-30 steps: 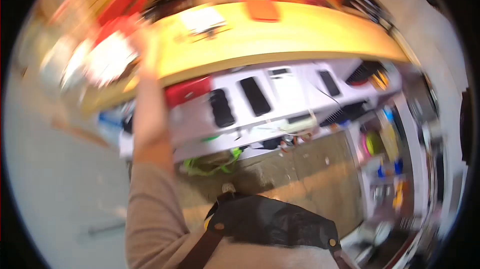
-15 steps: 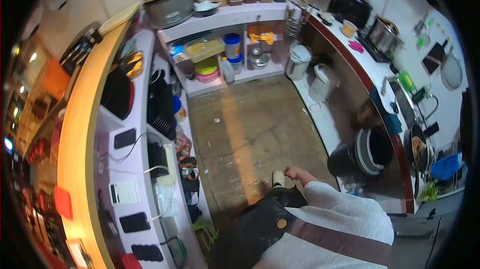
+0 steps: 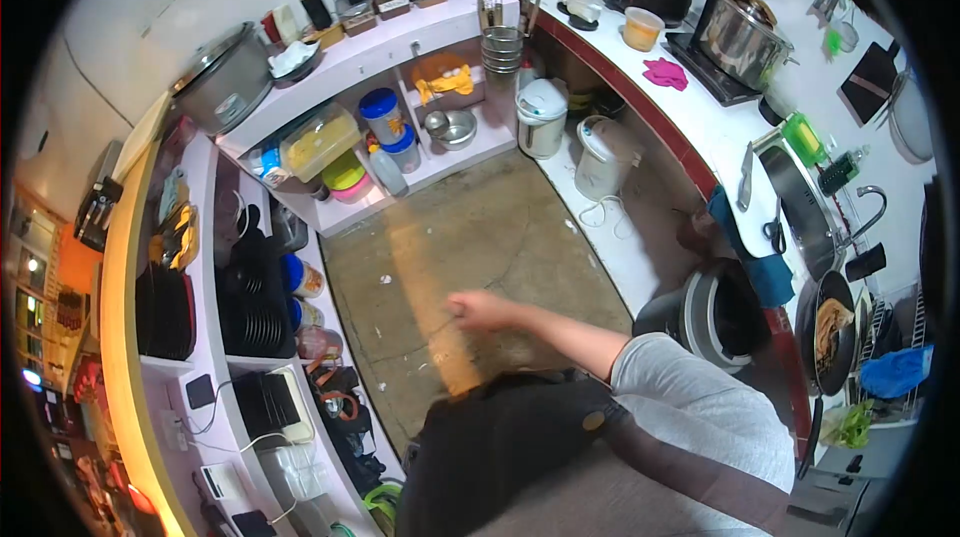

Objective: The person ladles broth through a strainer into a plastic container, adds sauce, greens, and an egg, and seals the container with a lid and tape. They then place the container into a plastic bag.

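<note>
One hand (image 3: 478,309) over bare floor (image 3: 500,227) (blurred, grip unclear), two white cookers (image 3: 575,142) beyond.

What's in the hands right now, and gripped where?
Nothing visible. The right hand swings out over the concrete floor, loosely closed and blurred, with no object showing in it. The left hand is out of view.

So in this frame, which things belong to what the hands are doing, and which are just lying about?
In hand:
- right hand, swung out over the bare floor, holding nothing that shows
- left hand: not in view

Lying about:
- stacked black plates
- steel bowl
- white kettle
- pink cloth
- frying pan
</note>
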Available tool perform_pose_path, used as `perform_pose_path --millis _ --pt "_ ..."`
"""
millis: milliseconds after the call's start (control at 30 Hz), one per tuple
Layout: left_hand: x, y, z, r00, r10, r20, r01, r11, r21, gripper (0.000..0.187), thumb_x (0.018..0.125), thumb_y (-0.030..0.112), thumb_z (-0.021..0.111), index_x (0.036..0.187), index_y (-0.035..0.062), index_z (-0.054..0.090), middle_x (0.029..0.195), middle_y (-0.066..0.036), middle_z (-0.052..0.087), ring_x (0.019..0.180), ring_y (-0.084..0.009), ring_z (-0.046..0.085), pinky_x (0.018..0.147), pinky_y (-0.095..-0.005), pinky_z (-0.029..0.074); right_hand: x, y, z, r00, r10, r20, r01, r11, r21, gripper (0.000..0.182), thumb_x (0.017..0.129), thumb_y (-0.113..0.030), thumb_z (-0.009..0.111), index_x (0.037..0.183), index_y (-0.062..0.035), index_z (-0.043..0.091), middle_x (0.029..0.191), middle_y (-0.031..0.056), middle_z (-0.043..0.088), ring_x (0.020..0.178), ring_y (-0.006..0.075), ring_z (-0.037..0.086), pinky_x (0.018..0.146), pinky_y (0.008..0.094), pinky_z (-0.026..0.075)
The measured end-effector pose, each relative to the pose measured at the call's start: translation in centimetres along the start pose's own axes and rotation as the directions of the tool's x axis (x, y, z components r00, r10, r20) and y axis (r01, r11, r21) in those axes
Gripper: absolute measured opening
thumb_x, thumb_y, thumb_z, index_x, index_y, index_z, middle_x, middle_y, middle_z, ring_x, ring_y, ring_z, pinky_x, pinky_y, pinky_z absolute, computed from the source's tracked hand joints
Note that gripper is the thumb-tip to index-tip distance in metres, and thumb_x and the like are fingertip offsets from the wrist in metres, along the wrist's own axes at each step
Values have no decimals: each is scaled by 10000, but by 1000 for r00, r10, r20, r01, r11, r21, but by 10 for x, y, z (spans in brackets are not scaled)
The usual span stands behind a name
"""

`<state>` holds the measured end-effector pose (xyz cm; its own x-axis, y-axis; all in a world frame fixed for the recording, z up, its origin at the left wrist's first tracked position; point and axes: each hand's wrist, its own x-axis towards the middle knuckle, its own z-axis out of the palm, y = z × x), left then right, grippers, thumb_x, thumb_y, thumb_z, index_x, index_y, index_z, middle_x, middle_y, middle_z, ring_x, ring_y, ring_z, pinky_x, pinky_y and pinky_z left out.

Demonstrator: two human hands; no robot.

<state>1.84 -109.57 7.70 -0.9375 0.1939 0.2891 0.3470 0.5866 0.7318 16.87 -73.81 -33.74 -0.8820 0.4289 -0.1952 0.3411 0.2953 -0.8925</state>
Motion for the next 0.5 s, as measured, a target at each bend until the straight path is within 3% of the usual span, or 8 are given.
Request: perform_pose_path --millis 33,67,133,200,233,333,400,500 --pt "3 27 13 1000 6 5 -6 1000 3 917 839 527 544 1443 74 23 1475 -164 61 1366 -312 9 1091 -479 117 9 -24 -23 971 -237 -37 232 967 -108 556 764 -288 710 1235 -98 484 963 113 550 841 215 552 741 353 477" --pt "5 46 27 992 56 111 -50 997 -54 929 843 535 536 1451 76 4 1509 -160 26 1399 -312 -30 1115 -481 94 17 -49 -41 958 -283 -50 287 951 119 682 757 -308 729 1324 -109 406 1108 139 521 973 230 541 860 370 459" --pt "64 -29 93 757 626 -188 -575 774 264 749 705 347 732 1306 93 363 1106 -150 560 949 -253 578 828 -367 468 19 -97 -83 884 -451 -127 465 877 121 790 730 -281 763 1364 -97 331 1221 157 477 1062 236 530 927 365 433" --pt "54 41 197 856 478 197 -371 833 -411 757 653 265 772 1270 80 376 1112 -163 547 1001 -257 543 888 -353 439 15 -119 -122 777 -575 -258 616 779 118 847 696 -240 793 1373 -91 305 1214 131 496 1072 219 532 917 349 437" --pt "58 64 246 761 570 309 -338 755 -562 770 629 232 787 1257 82 368 1111 -182 550 1002 -265 548 890 -352 439 16 -124 -141 711 -624 -324 682 724 100 877 680 -219 808 1377 -88 293 1211 118 505 1077 211 532 912 340 439" --pt "60 139 387 401 728 556 -31 617 -786 781 562 138 853 1136 75 328 1132 -230 563 1029 -276 575 896 -354 455 -1 -105 -206 850 -424 -312 526 695 491 892 639 -167 835 1363 -82 319 1165 74 546 1035 169 544 905 320 436" --pt "58 186 474 170 782 600 134 585 -800 788 549 82 855 1137 87 331 1142 -229 562 1043 -279 571 895 -347 455 -9 -62 -245 862 -164 -479 373 845 383 847 584 -147 860 1287 -73 393 1094 41 578 1001 119 538 898 308 430" --pt "53 266 606 -289 829 479 205 542 -815 782 572 64 843 1162 97 331 1166 -200 563 1083 -252 554 923 -338 434 -32 -38 -298 595 64 -801 173 963 206 728 569 -129 855 1177 -51 461 1072 40 576 989 116 531 892 301 423"
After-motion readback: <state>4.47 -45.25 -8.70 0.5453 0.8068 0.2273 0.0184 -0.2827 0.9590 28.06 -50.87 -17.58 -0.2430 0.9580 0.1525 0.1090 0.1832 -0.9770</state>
